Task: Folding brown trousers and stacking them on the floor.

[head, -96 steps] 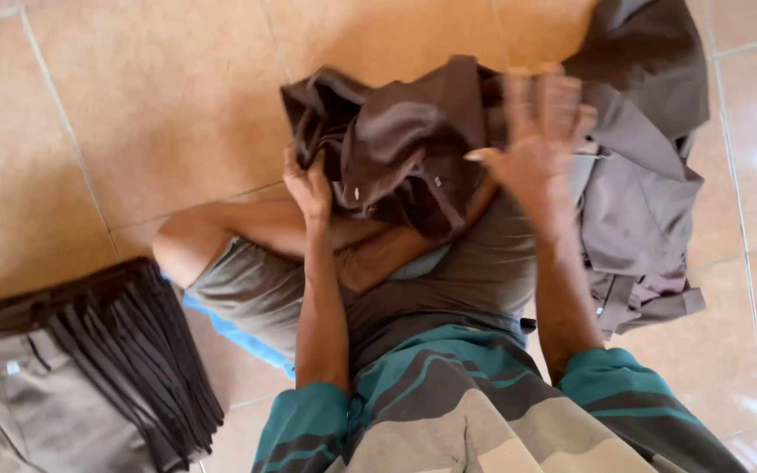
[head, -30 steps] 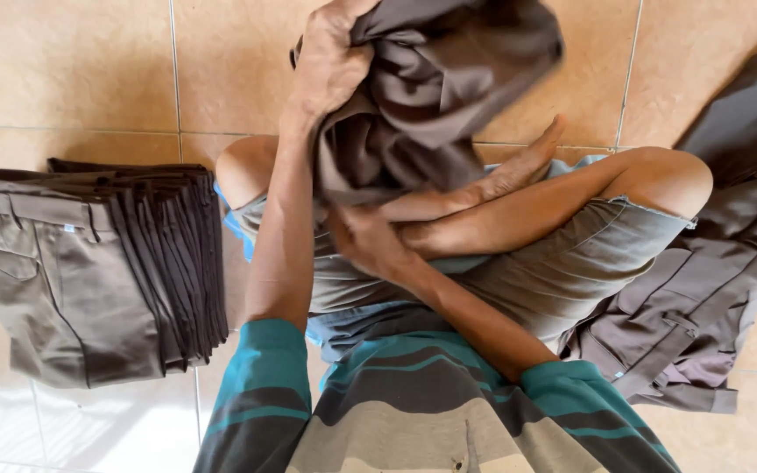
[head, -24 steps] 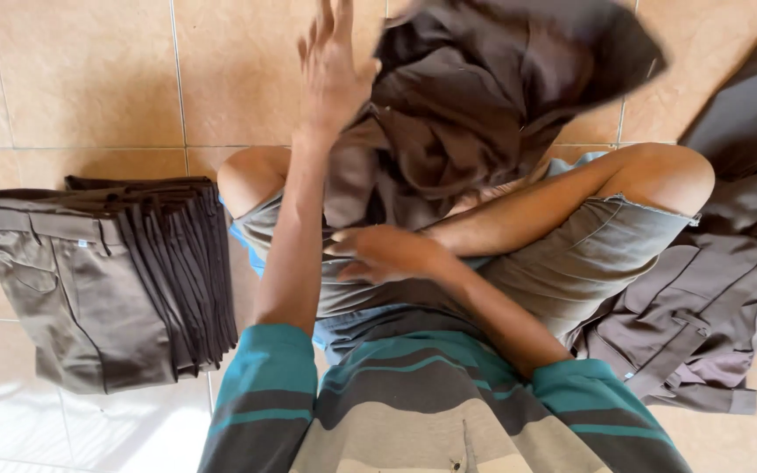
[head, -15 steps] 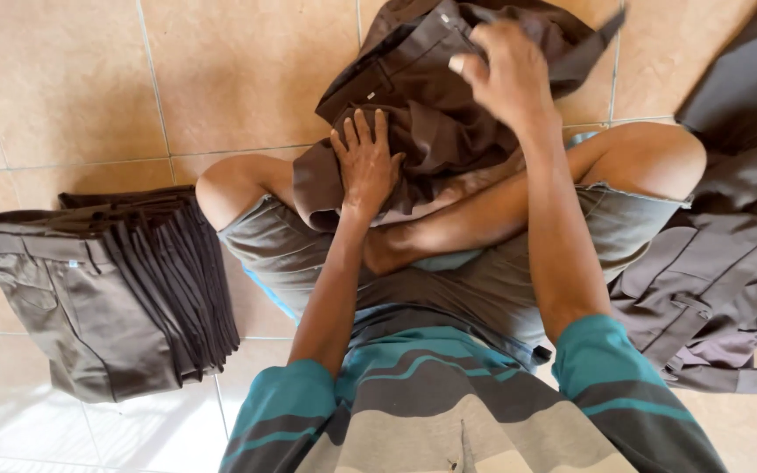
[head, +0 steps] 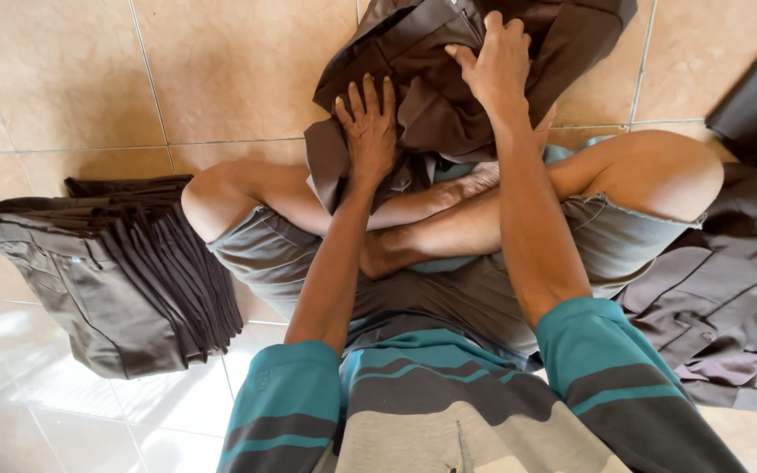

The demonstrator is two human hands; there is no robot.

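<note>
Left hand (head: pixel 368 130) lies flat, fingers spread, on a crumpled brown garment (head: pixel 431 83) at the frame's top centre; right hand (head: pixel 497 66) grips its upper folds. Folded trousers (head: pixel 111 263) are stacked at left on the tiled floor (head: pixel 221 70).

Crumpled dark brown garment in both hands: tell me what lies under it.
Under the crumpled dark brown garment show crossed bare legs and tan floor tiles. The left hand presses it, the right hand grips it. Feet are partly covered.
</note>
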